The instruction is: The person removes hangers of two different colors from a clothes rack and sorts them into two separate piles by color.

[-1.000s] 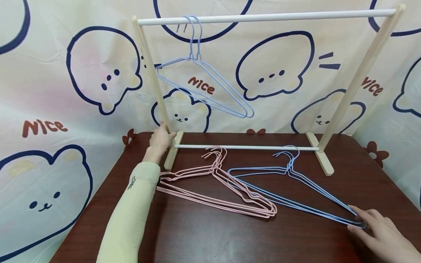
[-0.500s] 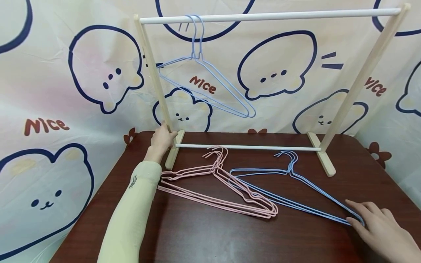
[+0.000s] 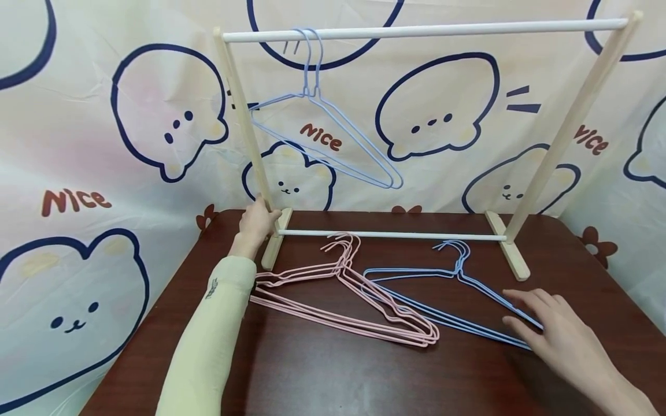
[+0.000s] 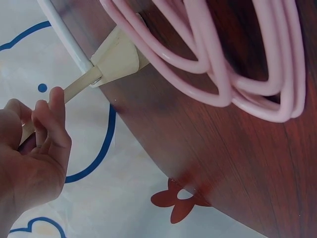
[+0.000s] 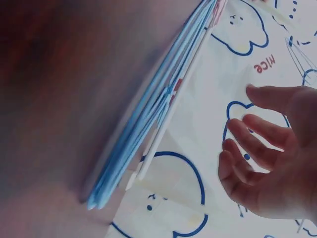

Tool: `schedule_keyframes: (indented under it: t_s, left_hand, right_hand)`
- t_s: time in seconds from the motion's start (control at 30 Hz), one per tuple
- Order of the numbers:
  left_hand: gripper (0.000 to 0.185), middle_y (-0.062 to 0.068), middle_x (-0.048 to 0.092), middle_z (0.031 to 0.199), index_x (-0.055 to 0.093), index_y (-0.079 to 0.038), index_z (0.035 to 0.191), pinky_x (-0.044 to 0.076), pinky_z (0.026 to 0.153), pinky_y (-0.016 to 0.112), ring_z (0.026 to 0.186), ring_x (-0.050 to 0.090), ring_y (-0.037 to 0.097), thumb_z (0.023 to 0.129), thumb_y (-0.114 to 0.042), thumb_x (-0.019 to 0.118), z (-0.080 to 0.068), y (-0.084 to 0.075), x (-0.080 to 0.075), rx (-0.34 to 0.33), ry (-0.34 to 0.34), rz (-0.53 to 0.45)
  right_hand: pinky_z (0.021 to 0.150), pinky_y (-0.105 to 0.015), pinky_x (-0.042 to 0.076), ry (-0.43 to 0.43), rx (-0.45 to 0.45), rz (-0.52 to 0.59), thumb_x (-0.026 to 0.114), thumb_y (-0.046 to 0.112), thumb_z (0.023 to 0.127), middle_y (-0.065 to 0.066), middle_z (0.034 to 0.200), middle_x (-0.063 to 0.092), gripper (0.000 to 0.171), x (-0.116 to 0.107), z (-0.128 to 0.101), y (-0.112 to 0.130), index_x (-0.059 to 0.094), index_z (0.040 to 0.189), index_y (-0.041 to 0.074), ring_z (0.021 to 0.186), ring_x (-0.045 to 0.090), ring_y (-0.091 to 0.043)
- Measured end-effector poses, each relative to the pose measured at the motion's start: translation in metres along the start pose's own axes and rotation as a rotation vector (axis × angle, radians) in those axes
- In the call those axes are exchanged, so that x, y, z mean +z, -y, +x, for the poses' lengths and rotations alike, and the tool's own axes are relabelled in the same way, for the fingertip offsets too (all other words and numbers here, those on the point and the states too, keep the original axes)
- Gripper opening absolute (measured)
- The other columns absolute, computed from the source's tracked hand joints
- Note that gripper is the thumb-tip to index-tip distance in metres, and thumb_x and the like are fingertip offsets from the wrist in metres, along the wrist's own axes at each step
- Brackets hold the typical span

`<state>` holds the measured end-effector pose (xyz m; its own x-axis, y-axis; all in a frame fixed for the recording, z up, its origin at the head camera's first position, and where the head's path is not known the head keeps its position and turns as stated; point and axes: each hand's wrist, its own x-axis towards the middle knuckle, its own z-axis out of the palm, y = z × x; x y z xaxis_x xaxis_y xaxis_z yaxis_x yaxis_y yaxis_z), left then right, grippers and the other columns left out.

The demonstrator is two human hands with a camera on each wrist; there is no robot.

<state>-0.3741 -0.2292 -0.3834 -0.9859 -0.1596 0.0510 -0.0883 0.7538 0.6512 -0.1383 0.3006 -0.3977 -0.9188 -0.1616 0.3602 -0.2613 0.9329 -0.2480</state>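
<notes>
My left hand (image 3: 256, 222) grips the left post (image 3: 244, 127) of a wooden clothes rack just above its foot; in the left wrist view the fingers (image 4: 47, 124) curl round the post (image 4: 81, 84). Two light blue wire hangers (image 3: 310, 92) hang from the white top rail (image 3: 416, 28) near its left end. A stack of pink hangers (image 3: 340, 267) lies flat on the table, also close up in the left wrist view (image 4: 218, 89). Beside them lies a stack of blue hangers (image 3: 458, 270). My right hand (image 3: 541, 323) hovers with spread fingers over their right end, which it hides. The right wrist view shows this hand (image 5: 262, 158) holding nothing, apart from the blue hangers (image 5: 148, 124).
The dark brown table (image 3: 338, 375) carries the rack's two wooden feet (image 3: 512, 254) joined by a white lower rod (image 3: 390, 234). A cartoon-print cloth (image 3: 104, 144) hangs behind and to both sides. The table's front half is bare wood.
My right hand has slid left and away from me, from the blue hangers' right corner to over their right arm. The left hand and the hangers stay put.
</notes>
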Motion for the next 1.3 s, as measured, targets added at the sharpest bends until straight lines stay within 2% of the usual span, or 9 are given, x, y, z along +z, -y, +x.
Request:
schedule_keyframes:
  t_s: [0.13, 0.33, 0.47, 0.6, 0.77, 0.97, 1.07, 1.3]
  left_hand:
    - [0.037, 0.02, 0.065, 0.104, 0.044, -0.006, 0.127, 0.052, 0.051, 0.031, 0.071, 0.07, 0.029, 0.1, -0.028, 0.053, 0.0, -0.002, 0.001, 0.002, 0.0, 0.006]
    - [0.037, 0.019, 0.066, 0.101, 0.046, -0.004, 0.127, 0.053, 0.067, 0.038, 0.065, 0.067, 0.021, 0.099, -0.027, 0.053, -0.001, -0.002, 0.001, 0.023, -0.025, 0.042]
    - [0.037, 0.019, 0.066, 0.102, 0.046, -0.004, 0.127, 0.054, 0.074, 0.042, 0.067, 0.069, 0.024, 0.099, -0.027, 0.053, -0.002, -0.002, 0.001, 0.026, -0.026, 0.039]
    - [0.035, 0.02, 0.066, 0.1, 0.046, -0.003, 0.125, 0.053, 0.074, 0.042, 0.071, 0.071, 0.029, 0.099, -0.027, 0.053, -0.001, -0.001, 0.001, 0.027, -0.029, 0.041]
    - [0.036, 0.02, 0.066, 0.101, 0.046, -0.003, 0.125, 0.053, 0.071, 0.04, 0.071, 0.07, 0.029, 0.099, -0.027, 0.054, 0.0, -0.001, 0.001, 0.025, -0.031, 0.045]
    - [0.037, 0.022, 0.066, 0.105, 0.046, -0.001, 0.126, 0.054, 0.07, 0.04, 0.074, 0.07, 0.03, 0.099, -0.026, 0.053, -0.001, -0.001, 0.0, 0.019, -0.023, 0.039]
    - [0.037, 0.023, 0.066, 0.106, 0.046, -0.001, 0.126, 0.055, 0.07, 0.04, 0.074, 0.07, 0.029, 0.099, -0.026, 0.054, -0.002, -0.002, 0.001, 0.017, -0.024, 0.038]
    - [0.038, 0.023, 0.067, 0.107, 0.048, -0.001, 0.124, 0.056, 0.072, 0.042, 0.073, 0.07, 0.028, 0.098, -0.028, 0.056, -0.001, -0.003, 0.0, 0.019, -0.041, 0.061]
  right_hand:
    - [0.06, -0.038, 0.047, -0.109, -0.07, 0.0, 0.081, 0.024, 0.081, -0.003, 0.104, 0.065, 0.048, -0.006, 0.012, 0.013, 0.065, 0.125, 0.014, 0.092, 0.05, -0.021]
    - [0.052, -0.029, 0.042, -0.241, -0.185, -0.005, 0.085, 0.016, 0.075, 0.0, 0.097, 0.063, 0.06, -0.011, 0.034, 0.039, 0.063, 0.13, 0.013, 0.088, 0.048, -0.015]
    - [0.051, -0.03, 0.044, -0.278, -0.237, -0.016, 0.084, 0.016, 0.074, -0.002, 0.097, 0.062, 0.065, -0.011, 0.051, 0.055, 0.059, 0.135, 0.012, 0.088, 0.051, -0.017]
    - [0.058, -0.033, 0.047, -0.293, -0.274, 0.004, 0.084, 0.017, 0.077, -0.003, 0.095, 0.062, 0.068, -0.008, 0.071, 0.069, 0.055, 0.139, 0.011, 0.087, 0.054, -0.018]
    - [0.06, -0.031, 0.043, -0.302, -0.275, 0.047, 0.082, 0.016, 0.081, -0.004, 0.092, 0.062, 0.068, -0.006, 0.094, 0.086, 0.052, 0.142, 0.009, 0.079, 0.05, -0.016]
    - [0.057, -0.035, 0.048, -0.382, -0.293, 0.092, 0.08, 0.017, 0.083, -0.008, 0.092, 0.065, 0.066, 0.001, 0.121, 0.103, 0.052, 0.142, 0.008, 0.083, 0.06, -0.024]
    - [0.054, -0.035, 0.047, -0.417, -0.299, 0.098, 0.079, 0.019, 0.084, -0.008, 0.092, 0.066, 0.066, 0.004, 0.131, 0.111, 0.051, 0.143, 0.009, 0.082, 0.061, -0.023]
    - [0.048, -0.03, 0.04, -0.404, -0.269, 0.104, 0.078, 0.024, 0.087, -0.008, 0.099, 0.065, 0.07, 0.002, 0.156, 0.129, 0.045, 0.147, 0.013, 0.076, 0.056, -0.022]
